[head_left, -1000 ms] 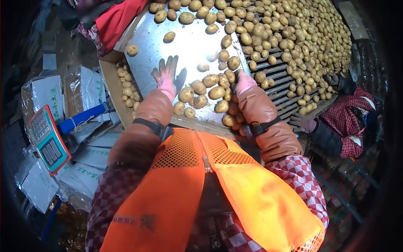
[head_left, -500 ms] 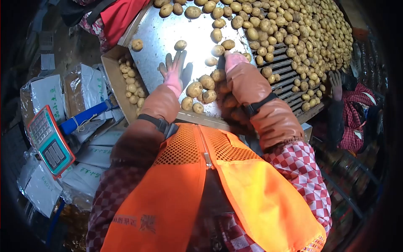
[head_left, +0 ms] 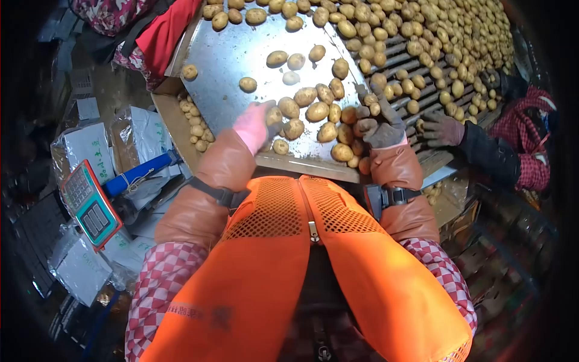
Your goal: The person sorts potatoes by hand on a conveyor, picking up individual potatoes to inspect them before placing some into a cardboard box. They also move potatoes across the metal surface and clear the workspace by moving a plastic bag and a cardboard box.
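Note:
My left hand (head_left: 260,123), in a pink and grey glove, is closed round a potato (head_left: 274,116) at the near left part of the metal tray (head_left: 226,57). Beside it lie several loose potatoes (head_left: 317,111) on the tray's middle and near edge. My right hand (head_left: 381,120), in a grey glove, is at the tray's right edge by the slatted rack. Its fingers are spread and bent around a small potato (head_left: 374,109), which shows between them; whether it is gripped is unclear.
A co-worker's gloved hand (head_left: 443,128) is just right of my right hand. Potatoes cover much of the slatted rack (head_left: 395,57). A box of potatoes (head_left: 172,117), a scale (head_left: 90,204) and a person in red (head_left: 163,42) are on the left.
My left hand has moved down and closed round a potato. My right hand has moved right and down to the tray's edge. Potatoes have shifted, and the co-worker's hand has come closer.

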Demonstrator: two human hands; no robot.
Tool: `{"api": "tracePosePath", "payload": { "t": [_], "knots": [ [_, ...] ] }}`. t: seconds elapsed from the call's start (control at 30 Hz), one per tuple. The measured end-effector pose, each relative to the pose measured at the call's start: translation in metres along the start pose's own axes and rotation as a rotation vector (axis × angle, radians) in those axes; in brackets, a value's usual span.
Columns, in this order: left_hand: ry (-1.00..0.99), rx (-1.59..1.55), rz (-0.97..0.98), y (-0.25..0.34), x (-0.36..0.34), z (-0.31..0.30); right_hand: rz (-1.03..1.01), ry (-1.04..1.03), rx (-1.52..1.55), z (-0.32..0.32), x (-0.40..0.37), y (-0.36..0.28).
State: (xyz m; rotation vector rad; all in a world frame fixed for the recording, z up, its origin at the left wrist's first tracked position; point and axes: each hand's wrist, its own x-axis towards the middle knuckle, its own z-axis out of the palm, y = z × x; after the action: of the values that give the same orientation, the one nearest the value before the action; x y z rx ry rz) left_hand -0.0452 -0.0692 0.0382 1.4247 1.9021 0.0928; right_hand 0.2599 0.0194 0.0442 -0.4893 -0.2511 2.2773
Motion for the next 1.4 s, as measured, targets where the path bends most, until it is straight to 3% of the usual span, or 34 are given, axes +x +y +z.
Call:
{"api": "tracePosePath", "payload": {
  "t": [0.07,0.1,0.13,0.17,0.2,0.23,0.3,0.33,0.37,0.4,0.43,0.5,0.53,0.57,0.63,0.67,0.7,0.83,0.9,0.93,0.97,1.03,1.07,1.1,1.17,1.23,1.3,1.37,1.4],
  "knots": [
    [-0.028,-0.233,-0.047,-0.009,0.011,-0.003,-0.060,0.404,-0.006,0.050,-0.029,0.014],
    [0.005,-0.424,0.027,-0.032,0.024,0.014,-0.088,0.579,0.049,0.064,-0.031,0.019],
    [0.069,-0.464,0.027,-0.048,0.029,0.019,0.012,0.219,-0.017,0.019,-0.036,0.018],
    [0.130,-0.504,0.025,-0.055,0.030,0.020,-0.042,0.356,-0.376,0.017,-0.043,0.031],
    [0.158,-0.443,-0.015,0.005,-0.004,-0.020,0.070,0.345,-0.387,0.012,-0.043,0.040],
    [0.153,-0.430,-0.009,0.022,-0.015,-0.018,0.184,0.329,-0.399,0.011,-0.041,0.047],
    [0.114,-0.325,0.276,0.045,-0.029,-0.013,0.351,0.120,-0.675,0.028,-0.039,0.049],
    [-0.086,-0.587,0.239,0.048,-0.029,0.005,0.526,-0.009,-0.595,0.027,-0.033,0.045],
    [-0.292,-0.847,0.198,0.048,-0.031,0.020,0.530,0.046,-0.221,0.073,-0.039,0.048],
    [-0.046,-0.091,0.602,0.069,-0.046,0.000,0.576,0.044,-0.512,0.071,-0.039,0.043],
    [-0.049,-0.085,0.608,0.066,-0.049,0.000,0.617,0.044,-0.805,0.069,-0.038,0.038],
    [-0.162,-0.758,0.076,0.050,-0.046,-0.008,0.216,-0.225,-1.126,-0.007,-0.050,0.049],
    [-0.084,-0.533,-0.136,0.046,-0.046,-0.012,0.167,-0.046,-0.825,-0.002,-0.063,0.044],
    [-0.093,-0.527,-0.128,0.038,-0.041,-0.001,-0.296,-0.223,-0.959,0.003,-0.067,0.044],
    [0.077,0.231,0.127,0.020,-0.027,0.032,0.364,-0.033,0.316,-0.034,-0.093,0.015],
    [-0.013,0.306,0.120,0.034,-0.023,0.026,0.246,-0.003,0.106,-0.036,-0.106,0.006],
    [-0.016,0.303,0.140,0.038,-0.015,0.029,0.154,-0.074,0.177,-0.062,-0.124,-0.001],
    [-0.084,0.391,0.170,0.035,0.008,0.039,-0.141,0.770,0.041,-0.051,-0.212,-0.048],
    [-0.034,0.386,0.066,0.038,0.012,0.041,-0.260,0.408,0.090,-0.075,-0.249,-0.059],
    [-0.028,0.310,0.075,0.048,0.005,0.029,-0.385,0.361,0.135,-0.100,-0.273,-0.060],
    [0.016,0.287,-0.050,0.035,0.017,0.035,-0.456,0.278,0.220,-0.113,-0.294,-0.065],
    [0.176,0.180,-0.067,0.049,0.003,0.025,-0.552,0.287,0.461,-0.098,-0.319,-0.059],
    [0.309,0.185,0.136,0.048,-0.003,0.032,-0.613,0.253,0.459,-0.153,-0.345,-0.058],
    [0.272,0.190,0.301,0.063,-0.011,0.034,-0.620,0.252,0.463,-0.160,-0.342,-0.056],
    [0.168,0.127,0.600,0.110,-0.020,0.051,-0.472,0.068,0.279,-0.162,-0.327,-0.049],
    [-0.059,0.079,0.850,0.150,-0.012,0.069,-0.377,0.825,-0.196,-0.098,-0.286,-0.043],
    [-0.170,0.332,1.012,0.187,-0.005,0.087,-0.262,0.998,-0.686,-0.055,-0.254,-0.036],
    [-0.213,0.499,0.930,0.198,0.012,0.117,-0.369,0.942,-0.797,-0.078,-0.239,-0.030],
    [-0.251,0.665,0.836,0.202,0.016,0.128,-0.211,1.028,-0.895,-0.080,-0.233,-0.038]
  ]
}}
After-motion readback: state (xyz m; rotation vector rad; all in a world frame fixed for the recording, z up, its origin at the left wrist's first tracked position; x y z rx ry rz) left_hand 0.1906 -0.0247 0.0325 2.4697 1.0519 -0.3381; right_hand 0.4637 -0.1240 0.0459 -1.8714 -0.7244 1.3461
